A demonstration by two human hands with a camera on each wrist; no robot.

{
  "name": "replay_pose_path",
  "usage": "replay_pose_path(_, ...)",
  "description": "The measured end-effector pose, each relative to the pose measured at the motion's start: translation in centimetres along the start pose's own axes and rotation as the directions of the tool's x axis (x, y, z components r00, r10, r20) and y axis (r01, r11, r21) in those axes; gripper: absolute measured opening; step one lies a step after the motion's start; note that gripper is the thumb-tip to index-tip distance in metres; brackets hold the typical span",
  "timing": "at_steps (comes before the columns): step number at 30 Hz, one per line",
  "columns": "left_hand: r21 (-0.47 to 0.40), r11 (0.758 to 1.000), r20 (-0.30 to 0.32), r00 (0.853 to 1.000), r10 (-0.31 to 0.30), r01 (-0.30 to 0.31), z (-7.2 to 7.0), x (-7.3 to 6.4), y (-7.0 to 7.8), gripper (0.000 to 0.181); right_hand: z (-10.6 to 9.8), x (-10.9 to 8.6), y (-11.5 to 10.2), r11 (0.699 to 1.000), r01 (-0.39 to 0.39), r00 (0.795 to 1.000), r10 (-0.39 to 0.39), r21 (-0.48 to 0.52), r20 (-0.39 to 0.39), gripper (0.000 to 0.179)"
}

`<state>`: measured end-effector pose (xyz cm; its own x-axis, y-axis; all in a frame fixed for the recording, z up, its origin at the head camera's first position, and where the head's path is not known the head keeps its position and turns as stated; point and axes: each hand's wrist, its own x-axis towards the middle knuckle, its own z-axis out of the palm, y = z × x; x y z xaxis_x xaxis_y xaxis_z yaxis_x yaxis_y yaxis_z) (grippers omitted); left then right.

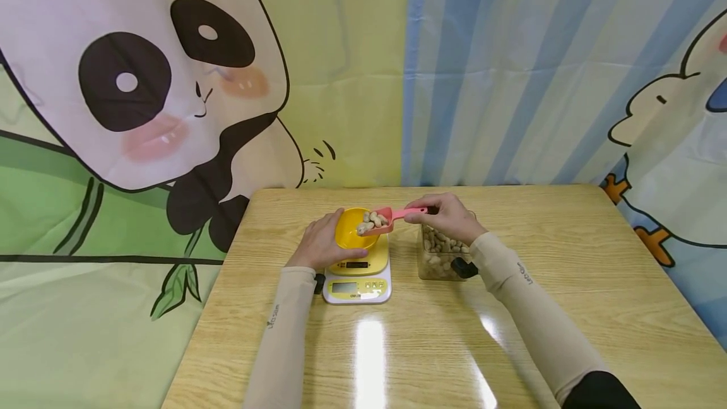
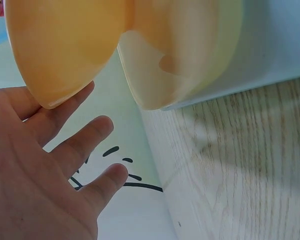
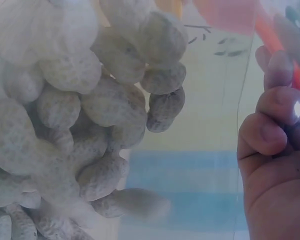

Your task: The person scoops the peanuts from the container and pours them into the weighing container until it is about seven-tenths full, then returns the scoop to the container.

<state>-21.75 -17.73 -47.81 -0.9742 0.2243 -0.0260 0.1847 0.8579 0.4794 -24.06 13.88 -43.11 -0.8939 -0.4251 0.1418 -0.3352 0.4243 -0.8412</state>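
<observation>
A pink scoop with several unshelled peanuts in it is held by its handle in my right hand. The scoop's head is over a yellow bowl, its front edge inside the rim. My left hand holds the bowl's left side between thumb and index finger; in the left wrist view the other fingers spread out. Under the bowl is a yellow-and-white kitchen scale, its display too small to read. In the right wrist view the right fingers curl round the red-looking handle.
A clear plastic container of peanuts stands on the wooden table, right of the scale and below my right hand. Behind the table hangs a printed curtain with a panda on it.
</observation>
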Motion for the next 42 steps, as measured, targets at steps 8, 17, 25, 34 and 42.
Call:
replay_pose_path(8,0.014,1.000,-0.001,1.000,0.015,-0.015,0.1,0.0,0.1,0.120,0.0,0.0,-0.2,0.999,0.008,0.998,-0.006,-0.035,0.059,0.031)
replay_pose_path(17,0.003,1.000,0.005,1.000,0.009,-0.009,0.2,0.0,0.1,0.120,-0.1,0.1,-0.7,0.995,0.031,0.997,-0.025,-0.095,0.067,0.029)
replay_pose_path(25,-0.005,1.000,-0.004,1.000,0.020,-0.020,0.2,0.0,0.1,0.120,-0.7,0.0,-2.1,0.996,0.032,0.999,-0.028,-0.083,0.042,0.026)
replay_pose_path(34,-0.019,1.000,-0.009,1.000,0.019,-0.019,0.2,0.0,0.1,0.118,-1.6,-0.5,-2.4,0.992,0.094,0.995,-0.093,-0.084,0.020,0.026)
replay_pose_path(42,-0.034,0.999,-0.021,1.000,0.013,-0.013,0.2,-0.1,-0.1,0.121,-3.4,-2.1,-2.1,0.996,0.080,0.996,-0.082,-0.033,-0.041,0.028)
